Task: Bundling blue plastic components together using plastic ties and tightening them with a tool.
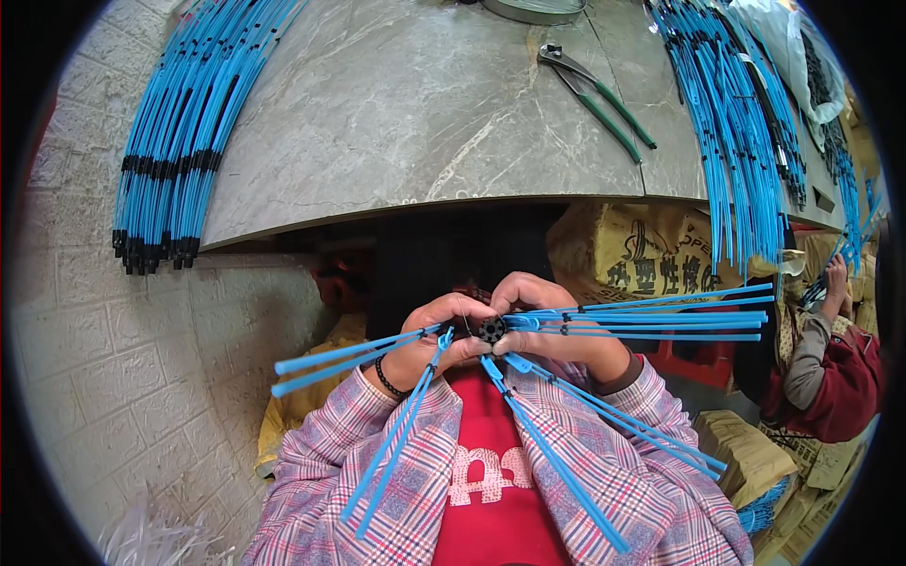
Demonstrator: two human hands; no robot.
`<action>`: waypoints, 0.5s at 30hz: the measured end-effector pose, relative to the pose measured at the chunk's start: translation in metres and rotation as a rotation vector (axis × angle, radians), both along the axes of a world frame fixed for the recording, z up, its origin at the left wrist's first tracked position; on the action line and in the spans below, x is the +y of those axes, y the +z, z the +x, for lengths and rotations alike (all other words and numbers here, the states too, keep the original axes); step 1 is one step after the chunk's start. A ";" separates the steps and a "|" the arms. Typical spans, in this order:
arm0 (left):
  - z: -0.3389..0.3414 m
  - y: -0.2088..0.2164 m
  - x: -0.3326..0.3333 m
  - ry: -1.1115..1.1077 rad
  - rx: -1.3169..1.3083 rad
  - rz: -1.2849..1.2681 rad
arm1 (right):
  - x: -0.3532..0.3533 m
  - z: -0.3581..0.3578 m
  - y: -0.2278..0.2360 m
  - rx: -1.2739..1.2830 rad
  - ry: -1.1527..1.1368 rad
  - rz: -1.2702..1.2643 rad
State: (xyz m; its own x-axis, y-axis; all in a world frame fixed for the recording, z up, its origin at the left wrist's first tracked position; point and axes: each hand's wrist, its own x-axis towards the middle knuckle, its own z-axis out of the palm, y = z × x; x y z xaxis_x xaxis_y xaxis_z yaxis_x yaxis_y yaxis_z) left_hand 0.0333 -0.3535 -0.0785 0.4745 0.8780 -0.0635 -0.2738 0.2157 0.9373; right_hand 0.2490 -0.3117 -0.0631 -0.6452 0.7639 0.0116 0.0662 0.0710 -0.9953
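Between the fingertips of both hands, in front of my chest, sits a small round black notched hub [492,329]. My left hand [429,341] pinches its left side, with a thin wire showing by the fingertips. Fingers and thumb of my right hand [578,341] close on its right side. Thin blue umbrella ribs [566,472] with black joints fan out from the hub. Some point left and down past my left hand; several stretch right, over and under my right hand. The fingers partly hide where the ribs meet the hub.
Green-handled pliers [599,104] lie on the grey stone-patterned table [396,113]. Bundles of blue ribs lie at its left end [179,141] and right end [731,141]. A round metal tin [536,9] stands at the far edge. Sacks [651,250] and another person [830,368] are at the right.
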 end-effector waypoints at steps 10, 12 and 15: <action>0.003 -0.012 -0.009 0.039 -0.025 -0.005 | -0.006 -0.003 0.003 0.035 -0.045 -0.154; 0.003 -0.010 -0.007 0.029 -0.058 -0.035 | -0.006 -0.004 0.007 0.043 -0.046 -0.247; 0.005 -0.005 -0.004 0.067 -0.060 -0.009 | -0.012 -0.008 0.007 0.018 -0.133 -0.353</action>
